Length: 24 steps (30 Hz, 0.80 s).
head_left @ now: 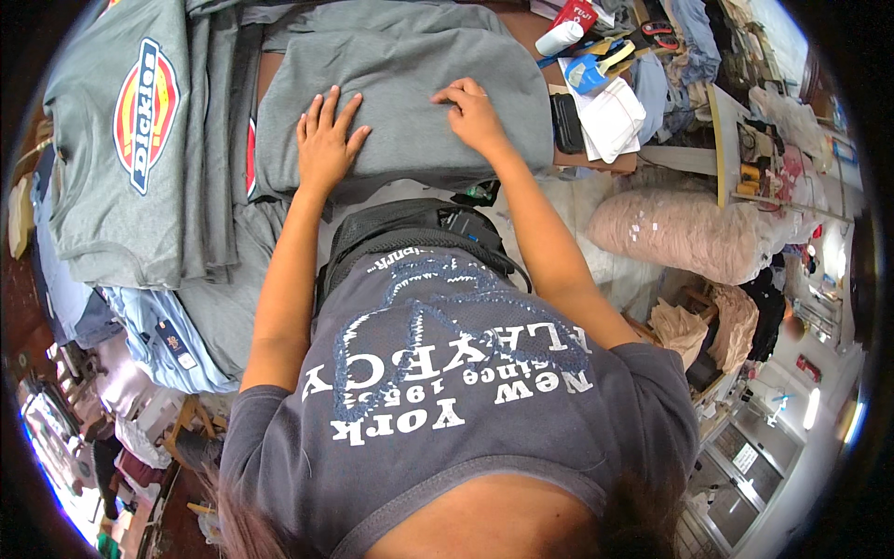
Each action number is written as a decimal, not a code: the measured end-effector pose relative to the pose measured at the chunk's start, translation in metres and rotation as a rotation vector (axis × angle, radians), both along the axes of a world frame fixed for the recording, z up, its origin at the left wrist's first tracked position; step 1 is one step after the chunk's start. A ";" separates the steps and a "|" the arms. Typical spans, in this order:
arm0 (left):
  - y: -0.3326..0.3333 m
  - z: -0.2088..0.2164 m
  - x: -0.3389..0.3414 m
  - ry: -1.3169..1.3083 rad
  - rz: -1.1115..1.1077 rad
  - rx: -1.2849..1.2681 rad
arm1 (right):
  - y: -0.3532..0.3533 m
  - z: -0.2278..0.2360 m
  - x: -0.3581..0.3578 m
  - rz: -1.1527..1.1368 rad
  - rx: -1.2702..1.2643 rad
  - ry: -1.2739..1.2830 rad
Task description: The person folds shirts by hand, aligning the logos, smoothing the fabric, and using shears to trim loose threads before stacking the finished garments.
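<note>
A grey garment (400, 70) is spread smooth over the table in front of me. My left hand (328, 138) lies flat on its left part, palm down with the fingers spread. On the right part, my right hand (472, 114) rests with bent fingers, the index finger drawn toward the thumb. Whether a bit of cloth or a thread is between those fingertips is too small to tell. Beside my left arm hang several grey T-shirts (84, 186); the front one bears a red, yellow and blue printed emblem (146, 116).
Right of the garment lie a black case (565, 123), white papers (612, 119), a blue holder (587, 74) and a white bottle (559, 38). A big plastic-wrapped bundle (672, 233) stands farther right. Light blue folded clothes (168, 340) are at the left. The brown table edge (596, 164) shows at the right.
</note>
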<state>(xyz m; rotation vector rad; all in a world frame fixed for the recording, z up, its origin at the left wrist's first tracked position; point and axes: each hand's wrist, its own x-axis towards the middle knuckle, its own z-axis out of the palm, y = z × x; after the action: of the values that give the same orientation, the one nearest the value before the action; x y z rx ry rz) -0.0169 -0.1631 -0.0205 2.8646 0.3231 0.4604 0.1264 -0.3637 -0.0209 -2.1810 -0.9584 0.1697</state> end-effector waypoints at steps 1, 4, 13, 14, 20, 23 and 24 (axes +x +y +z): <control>0.002 0.002 0.001 -0.022 -0.013 -0.017 | -0.004 0.002 0.011 0.047 -0.001 0.118; 0.056 -0.008 0.013 -0.273 0.055 -0.270 | -0.013 0.021 0.032 -0.174 0.135 0.103; 0.109 0.032 0.045 -0.144 0.272 -0.277 | -0.033 0.044 0.065 -0.409 -0.187 -0.484; 0.107 0.032 0.035 -0.239 0.199 -0.412 | -0.042 0.050 0.056 -0.381 -0.099 -0.535; 0.088 0.030 -0.066 0.237 -0.034 -0.914 | -0.101 0.046 -0.022 -0.061 -0.266 -0.311; 0.072 0.041 -0.057 0.185 0.143 -0.805 | -0.106 0.044 -0.026 -0.145 -0.095 0.016; 0.066 0.050 -0.046 0.217 0.254 -0.851 | -0.099 0.046 -0.022 -0.205 -0.061 0.015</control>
<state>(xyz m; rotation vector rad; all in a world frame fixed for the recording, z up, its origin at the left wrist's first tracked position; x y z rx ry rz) -0.0631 -0.0971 0.0295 2.0401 0.7219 0.0165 0.1042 -0.4624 0.0256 -2.3145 -0.7236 0.1186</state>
